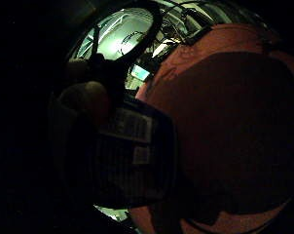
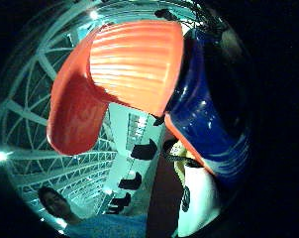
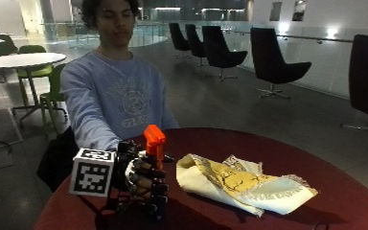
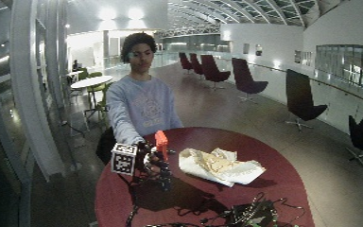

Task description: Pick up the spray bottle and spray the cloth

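Spray bottle (image 3: 153, 148) with an orange-red head stands upright in the gloved right hand (image 3: 143, 179), above the round dark red table (image 3: 337, 191), to the person's right of the crumpled cloth (image 3: 241, 184). The hand's fingers (image 3: 152, 175) are curled round the bottle's body below the head, so the grip is closed on the bottle; only the orange head and a little of the neck show above the fingers in the outside view. Whether the bottle's base touches the tabletop cannot be told, since the hand covers it.

The cloth, cream with a yellow patterned patch, lies bunched on the table just beside the bottle and apart from it, with its nearest fold facing the hand. In the wide outside view the bottle (image 4: 161, 144) and hand (image 4: 153, 163) sit near the table edge closest to the person, and the cloth (image 4: 219, 166) lies toward the middle of the table (image 4: 282, 165).

From the thumb side of the palm, the ribbed orange trigger head (image 2: 124, 69) fills much of the view, with a blue collar (image 2: 209, 124) beneath it and a white part of the bottle under that. From the little finger side, the bottle's dark body with a printed label (image 1: 130, 126) lies close against the palm, with the red tabletop (image 1: 225, 136) behind it.

A person in a light blue sweatshirt (image 3: 123, 100) sits behind the table, the right arm stretched toward the bottle.
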`<state>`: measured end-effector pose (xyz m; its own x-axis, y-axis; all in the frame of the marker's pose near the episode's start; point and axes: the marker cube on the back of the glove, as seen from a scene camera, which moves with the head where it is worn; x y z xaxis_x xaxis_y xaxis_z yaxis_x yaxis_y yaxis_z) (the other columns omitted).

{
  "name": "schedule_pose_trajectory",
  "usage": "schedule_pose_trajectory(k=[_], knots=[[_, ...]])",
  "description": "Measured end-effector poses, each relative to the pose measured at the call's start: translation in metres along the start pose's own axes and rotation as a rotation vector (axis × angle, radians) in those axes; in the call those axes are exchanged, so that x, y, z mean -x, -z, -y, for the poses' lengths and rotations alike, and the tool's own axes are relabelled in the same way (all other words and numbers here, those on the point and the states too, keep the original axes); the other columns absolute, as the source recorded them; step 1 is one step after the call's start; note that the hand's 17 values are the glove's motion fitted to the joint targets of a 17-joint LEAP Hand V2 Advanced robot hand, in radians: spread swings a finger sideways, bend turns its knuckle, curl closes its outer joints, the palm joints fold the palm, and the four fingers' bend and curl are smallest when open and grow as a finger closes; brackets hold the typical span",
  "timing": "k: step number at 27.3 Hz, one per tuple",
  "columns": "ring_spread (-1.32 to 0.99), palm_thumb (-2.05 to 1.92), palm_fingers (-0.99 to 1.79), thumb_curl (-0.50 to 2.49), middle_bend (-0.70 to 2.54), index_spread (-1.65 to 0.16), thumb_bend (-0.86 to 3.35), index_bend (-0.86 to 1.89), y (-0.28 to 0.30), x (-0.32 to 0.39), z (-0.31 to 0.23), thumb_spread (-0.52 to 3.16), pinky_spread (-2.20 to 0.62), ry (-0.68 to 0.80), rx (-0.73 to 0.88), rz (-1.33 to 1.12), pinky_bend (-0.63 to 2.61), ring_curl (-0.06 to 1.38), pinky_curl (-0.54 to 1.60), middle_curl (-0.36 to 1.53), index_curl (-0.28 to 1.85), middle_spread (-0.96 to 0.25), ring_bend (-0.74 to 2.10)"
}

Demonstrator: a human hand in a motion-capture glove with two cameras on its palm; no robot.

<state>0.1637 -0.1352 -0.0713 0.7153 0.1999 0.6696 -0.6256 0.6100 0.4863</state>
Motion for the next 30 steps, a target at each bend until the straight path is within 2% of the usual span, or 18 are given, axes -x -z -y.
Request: schedule_pose_trajectory(k=[4,11,18,30], knots=[[-0.04,0.89,0.95,0.43,0.33,-0.30,0.02,0.25,0.002,0.003,0.002,0.94,0.24,0.008,0.061,0.035,0.26,0.32,0.30,0.40,0.29,-0.06,0.46],[-0.05,0.74,1.12,0.41,0.32,-0.26,-0.06,0.23,0.005,0.035,-0.002,0.97,0.21,0.049,0.429,0.072,0.19,0.34,0.30,0.41,0.34,-0.06,0.45],[-0.04,0.47,1.15,0.33,0.31,-0.22,-0.09,0.18,-0.002,0.073,-0.006,1.00,0.19,0.047,0.726,0.012,0.20,0.36,0.32,0.42,0.37,-0.05,0.45],[-0.01,0.31,1.16,0.29,0.31,-0.19,-0.03,0.16,-0.024,0.085,-0.014,1.04,0.18,-0.102,0.930,-0.210,0.20,0.37,0.34,0.44,0.38,-0.04,0.47]])
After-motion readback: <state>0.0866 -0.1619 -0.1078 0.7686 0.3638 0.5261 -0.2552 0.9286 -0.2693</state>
